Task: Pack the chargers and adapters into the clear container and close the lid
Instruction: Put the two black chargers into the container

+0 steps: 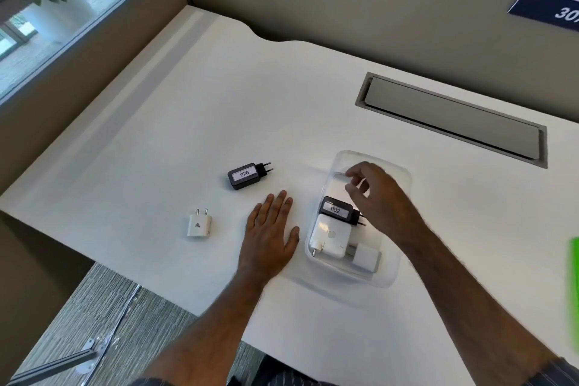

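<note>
Clear container (404,178) sits on white surface (156,150) w/ three chargers inside: black one marked 002 (336,209), big white adapter (332,236) and small white cube (365,258) at the near end. Right hand (374,194) hovers over the container's far half, fingers loosely curled, holding nothing; left hand (269,229) lies flat on the surface just left of it, fingers straight. Black charger 026 (246,175) and small white plug (199,224) lie outside, further left.
</note>
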The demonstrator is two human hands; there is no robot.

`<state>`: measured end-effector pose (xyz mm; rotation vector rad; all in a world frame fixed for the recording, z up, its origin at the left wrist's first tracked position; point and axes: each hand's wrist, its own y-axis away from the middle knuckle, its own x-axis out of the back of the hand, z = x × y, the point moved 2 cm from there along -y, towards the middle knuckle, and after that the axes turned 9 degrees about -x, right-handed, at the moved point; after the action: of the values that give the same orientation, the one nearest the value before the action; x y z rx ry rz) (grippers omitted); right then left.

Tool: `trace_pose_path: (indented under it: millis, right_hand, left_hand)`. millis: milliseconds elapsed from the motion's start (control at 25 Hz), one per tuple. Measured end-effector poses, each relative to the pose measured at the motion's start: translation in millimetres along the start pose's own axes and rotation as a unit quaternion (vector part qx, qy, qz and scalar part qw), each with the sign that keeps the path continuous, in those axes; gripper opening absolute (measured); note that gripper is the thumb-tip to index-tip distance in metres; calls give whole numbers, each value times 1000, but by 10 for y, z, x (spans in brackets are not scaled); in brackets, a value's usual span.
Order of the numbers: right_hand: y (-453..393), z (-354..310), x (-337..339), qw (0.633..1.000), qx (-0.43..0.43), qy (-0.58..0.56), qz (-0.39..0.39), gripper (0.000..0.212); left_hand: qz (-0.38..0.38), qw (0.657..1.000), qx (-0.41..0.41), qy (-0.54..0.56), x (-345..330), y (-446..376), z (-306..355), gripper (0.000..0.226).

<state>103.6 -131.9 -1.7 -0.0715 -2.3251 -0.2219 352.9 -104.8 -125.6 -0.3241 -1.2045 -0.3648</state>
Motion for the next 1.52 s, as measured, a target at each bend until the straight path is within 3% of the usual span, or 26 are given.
trace_pose_path:
  millis: [160,320,600,760,880,1200,1520]
  right_hand:
    - [-170,-452,25,997,70,-18,18,12]
    - [-518,-795,-312,991,125,15,-44,16]
    - [-976,-1075,-1189,959,151,158,-183,44]
    - [-1079,-1144,-1543,918,193,289,-192,55]
    - [-1121,-1135,-1663,903,207,332,-180,51]
    - [-1133,-1128,-1655,914,203,307,-169,41]
    - [-857,-1152,-1073,958,183,170,-139,42]
  left_hand:
    - [-3,1000,3,4,1,-7,4,67]
    - [11,1000,0,-2,26,-8,17,65]
    - [16,1000,-6,3,-12,-20,0,64]
    - [34,999,-12,0,-45,-10,-35,63]
    - [40,999,-14,1,-66,-3,-36,63]
    - [31,999,-13,3,-67,-1,-43,64]
    - [44,999,-9,6,-59,15,-36,62]
